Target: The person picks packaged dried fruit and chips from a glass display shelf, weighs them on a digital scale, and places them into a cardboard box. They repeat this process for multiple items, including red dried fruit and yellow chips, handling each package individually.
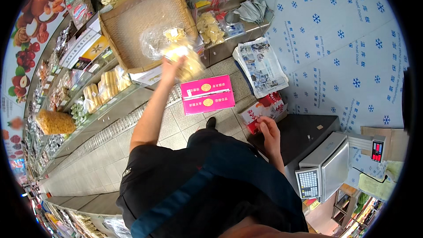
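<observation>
My left hand (173,68) grips a clear plastic bag of pale yellow dried pieces (189,62), blurred by motion, over the near right corner of a shallow woven bamboo tray (132,16). In that corner lie crumpled clear plastic (152,43) and another labelled bag of yellow pieces (174,34), partly covered by the held one. My right hand (269,133) hangs to the right with its fingers loosely bent and nothing visible in them. Just beyond its fingertips is a red and white printed carton (262,114).
A pink carton (207,95) rests on the tiled floor before my feet. Newspapers (262,67) lie beyond the red and white carton. At right, a weighing scale (325,167) stands beside a dark counter (307,129). Bagged dried goods (104,87) fill the left shelves.
</observation>
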Motion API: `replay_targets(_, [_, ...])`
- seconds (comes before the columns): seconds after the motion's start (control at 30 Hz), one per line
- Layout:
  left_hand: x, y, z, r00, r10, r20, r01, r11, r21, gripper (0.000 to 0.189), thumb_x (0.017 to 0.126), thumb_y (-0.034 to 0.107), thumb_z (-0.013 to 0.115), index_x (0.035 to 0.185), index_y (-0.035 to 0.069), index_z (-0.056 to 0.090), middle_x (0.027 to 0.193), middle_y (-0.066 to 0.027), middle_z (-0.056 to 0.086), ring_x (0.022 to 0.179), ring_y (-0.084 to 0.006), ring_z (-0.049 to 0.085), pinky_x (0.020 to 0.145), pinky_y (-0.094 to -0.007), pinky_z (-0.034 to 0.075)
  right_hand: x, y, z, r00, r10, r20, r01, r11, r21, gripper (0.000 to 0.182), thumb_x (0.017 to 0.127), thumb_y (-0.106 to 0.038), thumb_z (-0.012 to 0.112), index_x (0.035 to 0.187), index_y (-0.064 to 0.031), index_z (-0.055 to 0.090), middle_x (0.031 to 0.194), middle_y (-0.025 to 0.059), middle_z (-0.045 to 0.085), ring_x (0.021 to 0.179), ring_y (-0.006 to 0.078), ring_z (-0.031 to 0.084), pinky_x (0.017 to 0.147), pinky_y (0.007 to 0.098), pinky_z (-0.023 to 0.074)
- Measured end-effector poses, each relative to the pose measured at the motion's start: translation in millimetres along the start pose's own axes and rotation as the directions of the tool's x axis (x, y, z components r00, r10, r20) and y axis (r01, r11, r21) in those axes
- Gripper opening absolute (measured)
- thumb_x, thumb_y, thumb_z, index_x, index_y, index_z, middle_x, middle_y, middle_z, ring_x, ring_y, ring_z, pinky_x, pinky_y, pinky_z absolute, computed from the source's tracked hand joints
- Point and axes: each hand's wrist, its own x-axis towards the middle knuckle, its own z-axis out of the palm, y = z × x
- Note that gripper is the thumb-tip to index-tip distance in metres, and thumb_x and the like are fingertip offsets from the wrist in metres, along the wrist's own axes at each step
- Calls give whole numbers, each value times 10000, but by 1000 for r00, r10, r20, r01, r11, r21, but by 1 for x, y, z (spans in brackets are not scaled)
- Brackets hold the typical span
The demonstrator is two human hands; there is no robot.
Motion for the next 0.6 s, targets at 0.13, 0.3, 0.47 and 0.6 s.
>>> replay_targets(0.13, [117, 23, -55, 972, 163, -169, -136, 978, 159, 620, 737, 213, 786, 1182, 26, 397, 1025, -123, 609, 881, -215, 616, 769, -351, 514, 2, 14, -11, 989, 128, -68, -136, 983, -127, 235, 941, -130, 548, 1133, 4, 538, 1000, 38, 598, 938, 107, 556, 847, 249, 441])
replay_targets(0.3, [177, -12, -85, 968, -10, -252, 96, 939, 330, 725, 662, 233, 837, 1166, -23, 383, 1057, -150, 597, 921, -231, 604, 789, -361, 497, 5, 23, -27, 946, 280, -163, -312, 923, -224, 238, 923, -147, 577, 1105, 6, 568, 978, 55, 624, 925, 118, 573, 817, 256, 458])
replay_targets(0.47, [197, -53, -104, 956, 3, -294, 118, 912, 392, 911, 618, 352, 852, 1259, -63, 356, 1154, -203, 562, 1027, -293, 578, 891, -387, 459, 39, 28, -40, 935, 333, -124, -355, 898, -261, 265, 913, -160, 592, 1116, 8, 563, 998, 70, 625, 930, 127, 582, 817, 266, 465])
replay_targets(0.6, [203, -47, -119, 832, -16, -555, 521, 368, 770, 1156, 537, 624, 798, 1371, -8, 306, 1376, -253, 350, 1284, -381, 346, 1021, -497, 341, 94, 47, -51, 975, 208, -82, -223, 927, -302, 273, 902, -146, 603, 1124, 2, 546, 1007, 70, 613, 903, 125, 582, 790, 263, 469])
